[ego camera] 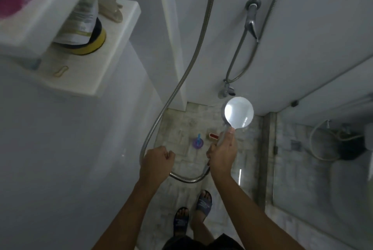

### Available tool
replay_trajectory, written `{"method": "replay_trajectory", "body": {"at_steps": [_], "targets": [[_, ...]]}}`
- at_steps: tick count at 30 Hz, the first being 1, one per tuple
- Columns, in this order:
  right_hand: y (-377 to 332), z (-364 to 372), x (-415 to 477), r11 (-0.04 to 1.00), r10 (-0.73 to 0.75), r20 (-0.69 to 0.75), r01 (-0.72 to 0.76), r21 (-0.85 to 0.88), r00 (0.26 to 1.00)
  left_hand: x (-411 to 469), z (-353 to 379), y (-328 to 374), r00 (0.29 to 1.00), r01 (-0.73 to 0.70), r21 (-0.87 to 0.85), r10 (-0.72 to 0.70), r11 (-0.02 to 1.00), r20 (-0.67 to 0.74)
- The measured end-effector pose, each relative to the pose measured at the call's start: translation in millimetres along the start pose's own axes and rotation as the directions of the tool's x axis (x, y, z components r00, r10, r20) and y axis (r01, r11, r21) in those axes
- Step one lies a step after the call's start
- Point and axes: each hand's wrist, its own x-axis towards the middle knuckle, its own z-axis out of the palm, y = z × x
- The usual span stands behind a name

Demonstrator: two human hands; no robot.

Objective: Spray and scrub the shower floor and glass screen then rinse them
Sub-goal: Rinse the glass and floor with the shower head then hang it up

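Right hand (223, 153) grips the shower head (239, 112) by its handle, head at its 12 o'clock. Left hand (156, 162) is curled round the hose (187, 64). Purple bottle (197, 142) and red brush (214, 135) sit on the shower floor (181, 126), at the right hand's 10 o'clock. Glass screen (286, 169) is at 3 o'clock.

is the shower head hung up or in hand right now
In hand: the right hand grips the shower head by its handle above the shower floor, and the left hand holds its hose.

Right hand (222, 155) grips shower head (239, 112); left hand (157, 161) fisted.
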Motion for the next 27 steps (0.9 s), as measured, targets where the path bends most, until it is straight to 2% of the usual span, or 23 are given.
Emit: {"method": "replay_trajectory", "body": {"at_steps": [7, 16, 27], "targets": [[3, -42, 8, 0.999, 0.022, -0.030, -0.021, 0.044, 0.999, -3, 26, 28, 0.990, 0.029, -0.008, -0.027, 1.000, 0.139], [15, -93, 10, 0.996, 0.062, -0.255, -0.042, 0.082, 0.965, -5, 59, 58, 0.956, -0.048, 0.036, 0.036, 0.998, 0.290], [19, -122, 21, 0.991, 0.047, -0.310, -0.005, 0.134, 0.950, -9, 80, 82, 0.939, -0.144, 0.081, 0.110, 0.986, 0.327]]}}
